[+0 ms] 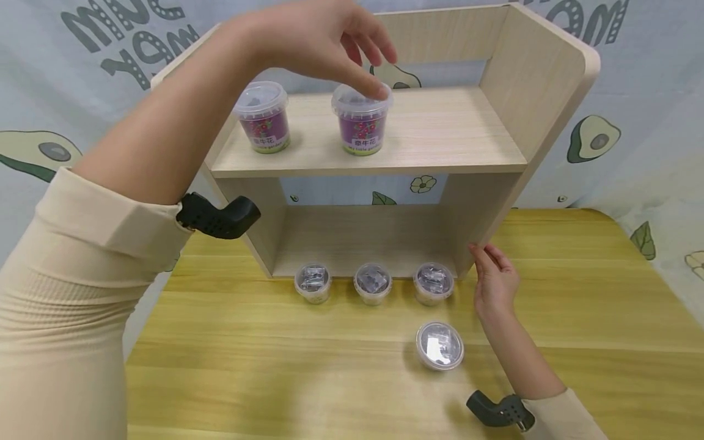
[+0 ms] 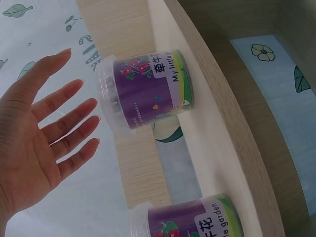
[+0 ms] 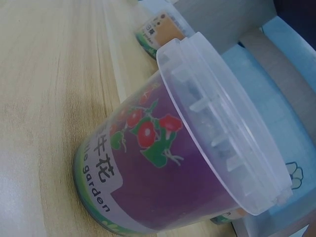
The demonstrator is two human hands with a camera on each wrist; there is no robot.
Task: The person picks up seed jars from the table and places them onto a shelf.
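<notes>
My left hand (image 1: 335,46) hovers over a purple-labelled plastic cup (image 1: 362,125) on the upper board of a wooden shelf (image 1: 440,131). Its fingers are spread and relaxed, and in the left wrist view a gap shows between the fingertips and the clear lid (image 2: 111,94). To the left on the same board stands a matching purple cup (image 1: 266,125). Low at the shelf's right side, my right hand (image 1: 497,284) pinches the edge of the side panel between thumb and fingers. Near that hand another lidded cup (image 1: 440,347) stands on the table; its purple flower label (image 3: 163,163) fills the right wrist view.
Three lidded cups stand in a row along the shelf's lower front: a left one (image 1: 313,282), a middle one (image 1: 373,283) and a right one (image 1: 433,282). Below lies the wood-grain table (image 1: 264,366). A printed avocado cloth (image 1: 649,79) hangs behind the shelf.
</notes>
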